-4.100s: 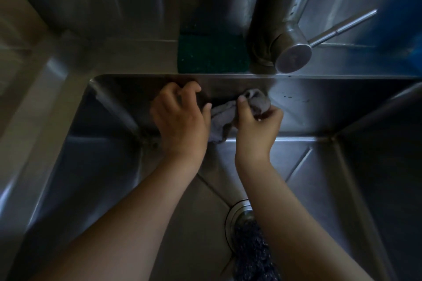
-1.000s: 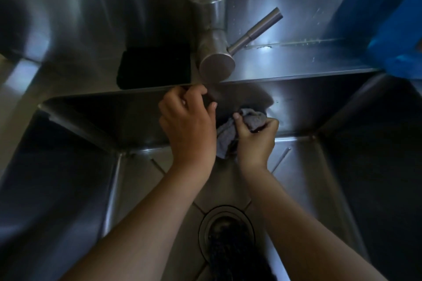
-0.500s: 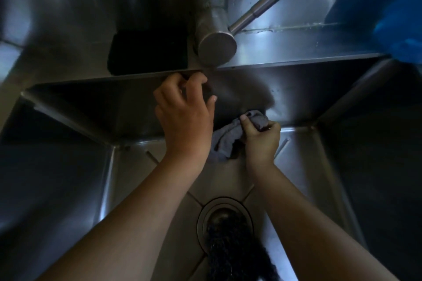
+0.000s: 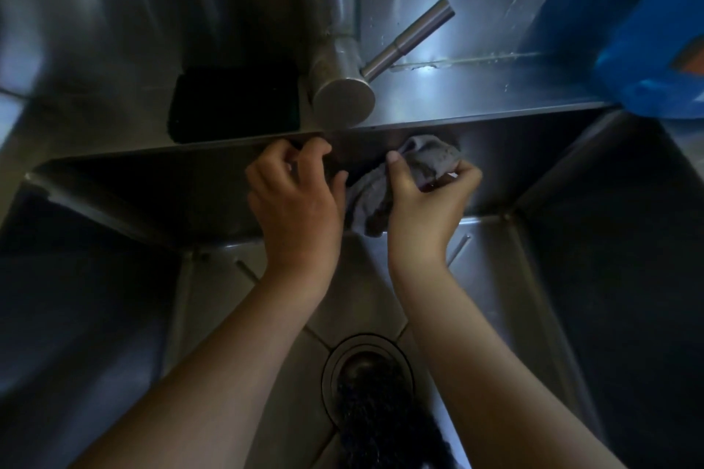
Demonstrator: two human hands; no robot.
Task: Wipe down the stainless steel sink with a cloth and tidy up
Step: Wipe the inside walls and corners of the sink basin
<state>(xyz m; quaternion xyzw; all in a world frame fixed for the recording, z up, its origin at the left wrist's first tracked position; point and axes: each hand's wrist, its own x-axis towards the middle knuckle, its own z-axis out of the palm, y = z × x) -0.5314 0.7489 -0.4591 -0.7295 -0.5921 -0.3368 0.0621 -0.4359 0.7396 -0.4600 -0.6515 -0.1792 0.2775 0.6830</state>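
Note:
The stainless steel sink (image 4: 533, 171) fills the view from above. My right hand (image 4: 423, 209) grips a crumpled grey cloth (image 4: 432, 158) and presses it against the sink's back wall just under the rim. To its left, my left hand (image 4: 293, 198) rests against the same back wall. Its fingers are curled up near the rim, and nothing shows in them. A fold of the cloth hangs down between the two hands.
A steel faucet (image 4: 343, 95) with a lever handle (image 4: 411, 38) stands on the ledge above my hands. A dark sponge (image 4: 236, 103) lies to its left and a blue bag (image 4: 655, 61) to the far right. The drain (image 4: 367, 365) sits in the basin floor, with a dark mass (image 4: 381, 426) over it.
My right hand has slid the cloth up the back wall, from near the basin floor to just under the rim. My left hand stays in place.

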